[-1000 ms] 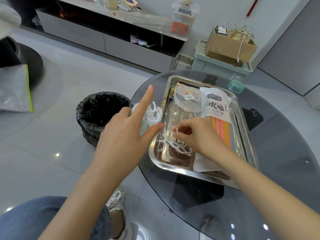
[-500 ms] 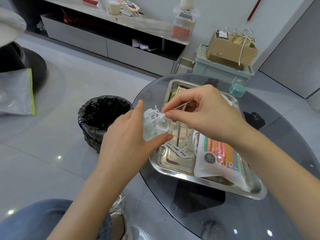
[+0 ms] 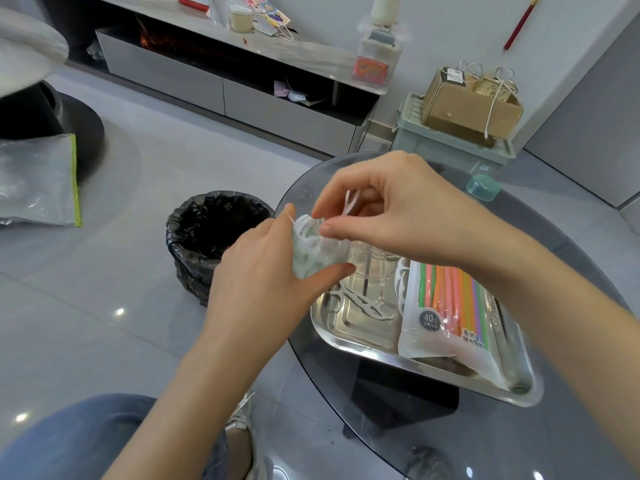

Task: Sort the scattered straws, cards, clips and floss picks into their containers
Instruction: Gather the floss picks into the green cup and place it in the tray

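While the left hand point(image 3: 256, 282) wraps round the small clear plastic cup point(image 3: 311, 258) and holds it up in the air near the left edge of the round dark glass bench point(image 3: 485, 438), the right hand point(image 3: 398, 216) sits directly above the cup's mouth. Its fingers point(image 3: 332, 230) are drawn narrow, thumb against fingertips, pinching a white plastic floss pick point(image 3: 349, 202).

That pick stands close to upright, leaning a little. Its upper part shows between the fingers, and its lower end points down towards the bunch of picks already poking out of the cup. So the target lies straight below the right fingers, almost touching them, and the pick's long axis roughly lines up with the cup's own. From here a short downward push and a let-go look like all that is needed. The crowded mouth of the cup could snag the pick.

More loose white floss picks point(image 3: 363, 303) lie flat on the floor of the shiny steel tray point(image 3: 363, 344), below and just right of the cup. The right hand is the nearer one to them, and the left has its fingers full. Beside them in the tray is the clear bag of coloured straws point(image 3: 446, 306).
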A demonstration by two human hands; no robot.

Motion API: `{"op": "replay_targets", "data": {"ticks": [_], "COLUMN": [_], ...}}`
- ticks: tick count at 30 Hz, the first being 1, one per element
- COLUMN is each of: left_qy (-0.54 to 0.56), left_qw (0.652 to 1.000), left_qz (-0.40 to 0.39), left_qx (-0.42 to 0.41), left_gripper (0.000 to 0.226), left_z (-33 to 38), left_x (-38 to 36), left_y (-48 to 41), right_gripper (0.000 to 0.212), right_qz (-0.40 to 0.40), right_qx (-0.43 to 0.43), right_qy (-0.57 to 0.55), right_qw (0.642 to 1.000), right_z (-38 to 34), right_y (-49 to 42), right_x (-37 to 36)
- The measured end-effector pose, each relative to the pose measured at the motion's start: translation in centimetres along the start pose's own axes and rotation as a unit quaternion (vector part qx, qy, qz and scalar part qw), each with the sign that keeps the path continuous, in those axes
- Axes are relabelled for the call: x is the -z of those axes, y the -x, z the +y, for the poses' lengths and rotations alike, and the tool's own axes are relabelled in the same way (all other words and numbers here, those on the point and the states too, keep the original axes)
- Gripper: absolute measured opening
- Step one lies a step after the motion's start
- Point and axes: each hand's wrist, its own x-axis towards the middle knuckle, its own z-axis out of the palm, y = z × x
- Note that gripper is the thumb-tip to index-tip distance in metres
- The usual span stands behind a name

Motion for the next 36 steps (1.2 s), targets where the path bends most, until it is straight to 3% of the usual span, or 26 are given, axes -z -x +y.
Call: {"op": "replay_targets", "data": {"ticks": [10, 14, 21, 26, 29, 32, 34, 36], "left_qy": [0.052, 0.057, 0.057, 0.065, 0.069, 0.074, 0.072, 0.076], "left_qw": [0.999, 0.998, 0.998, 0.998, 0.997, 0.997, 0.997, 0.997], "left_qz": [0.006, -0.007, 0.0, 0.004, 0.004, 0.004, 0.004, 0.002], "left_qx": [-0.003, -0.027, -0.023, -0.026, -0.025, -0.023, -0.021, -0.013], "left_gripper": [0.111, 0.1, 0.101, 0.103, 0.104, 0.104, 0.105, 0.108], "left_z": [0.2, 0.1, 0.0, 0.1, 0.2, 0.2, 0.1, 0.0], "left_x": [0.5, 0.6, 0.2, 0.1, 0.1, 0.1, 0.1, 0.2], "left_y": [0.3, 0.3, 0.4, 0.4, 0.4, 0.4, 0.3, 0.3], "right_gripper": [0.015, 0.016, 0.014, 0.009, 0.005, 0.019, 0.026, 0.02], "right_qz": [-0.004, -0.002, 0.114, 0.111, 0.087, 0.063, 0.074, 0.114], "right_qx": [0.003, 0.038, 0.017, 0.046, 0.064, 0.072, 0.079, 0.082], "right_qy": [-0.013, -0.003, -0.081, -0.126, -0.093, -0.043, -0.018, -0.018], "right_qw": [1.0, 0.999, 0.99, 0.985, 0.99, 0.994, 0.994, 0.99], "right_z": [0.2, -0.1, 0.7, 0.7, 0.7, 1.1, 1.3, 1.5], "right_y": [0.8, 1.1, 0.9, 1.3, 1.4, 1.5, 1.6, 1.8], "right_x": [0.2, -0.5, 0.3, 0.4, -0.6, -2.0, -2.6, -3.0]}}
